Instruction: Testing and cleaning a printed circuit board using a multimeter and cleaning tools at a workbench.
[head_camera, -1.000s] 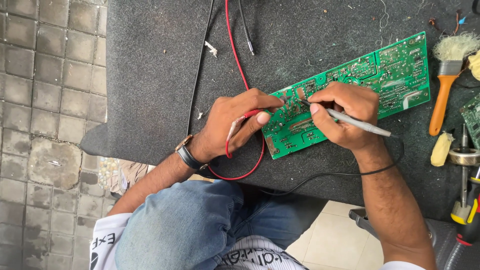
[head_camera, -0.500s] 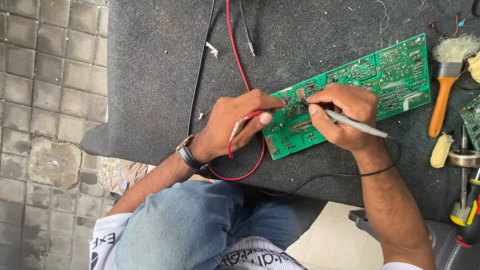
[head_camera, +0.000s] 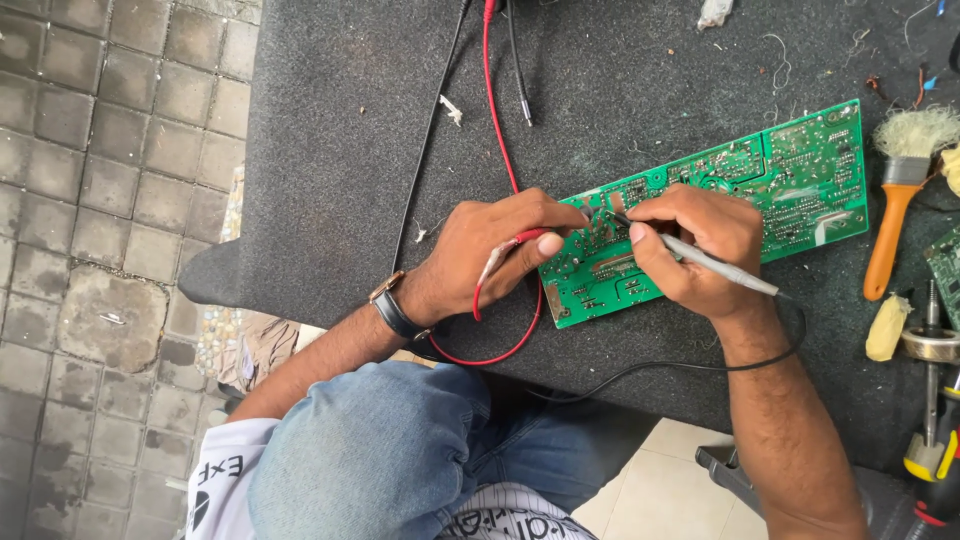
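Pinching a red probe (head_camera: 505, 250), the left hand (head_camera: 490, 250) rests its fingertips on the near end of the green circuit board (head_camera: 720, 200); just to its right, the right hand (head_camera: 700, 245) is clamped pen-style around a grey probe (head_camera: 715, 262), tip on the board, which lies flat on the dark mat (head_camera: 340, 150) under both grips; an orange-handled brush (head_camera: 895, 215) lies well right

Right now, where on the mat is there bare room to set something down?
Bare mat left of the black lead. Some between the red lead and circuit board. Crowded right of the board: paintbrush, tools.
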